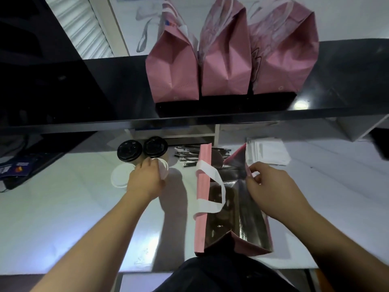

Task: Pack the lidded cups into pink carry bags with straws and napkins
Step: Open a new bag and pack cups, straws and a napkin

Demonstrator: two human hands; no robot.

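At the far left edge of the counter (63,218) we see a dark keyboard-like thing with printed cards (19,167) on it. Toward the back of the counter stand two cups with black lids (128,150) side by side, and just in front of them a cup with a white lid (120,178). Our left arm reaches forward from the near edge, and our left hand (145,180) comes down from above with fingers curled around the top of another white-lidded cup (164,168), which stands just beside the black-lidded pair.

Behind, near the back edge, wrapped straws (187,157) lie in a loose heap. In front of them, in the middle of the counter, an open pink bag (201,207) stands with its mouth toward us, the silver lining showing inside and one white handle (210,186) flopped across the opening. Our right arm comes in from the near right, and our right hand (271,186) pinches the right rim of the bag between thumb and fingertips, holding that side up.

Beyond that hand, a stack of white napkins (267,151) lies near the back edge. On the dark shelf (105,91) above the counter, three pink bags (227,60) stand upright in a row, touching one another.
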